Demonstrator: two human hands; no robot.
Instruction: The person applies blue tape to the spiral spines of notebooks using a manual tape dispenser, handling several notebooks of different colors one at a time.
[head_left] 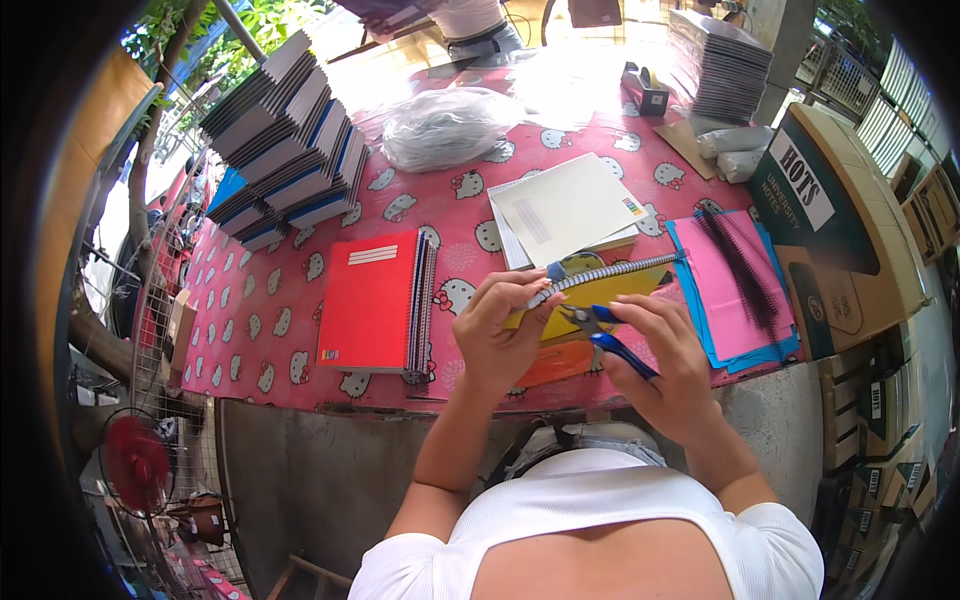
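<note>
My left hand (495, 335) is closed on one end of a yellow-covered spiral notebook (628, 292), which is tilted with its coil edge up. In my right hand (665, 360) is a pair of cutting pliers (622, 350) with blue handles, its jaws close to the coil end by my left fingers. An orange sheet (553, 365) lies below the notebook at the table edge. Just beyond are white-covered notebooks (570, 210) in a small pile. Red spiral notebooks (368, 300) are stacked to the left. Black spiral coils (740, 265) rest on pink and blue sheets (715, 290) to the right.
Tall notebook stacks stand at the far left (290, 150) and far right (720, 65) of the pink patterned table (265, 315). A clear plastic bundle (450, 128) lies at the back. A cardboard box (850, 210) borders the right side. Another person (475, 25) stands across the table.
</note>
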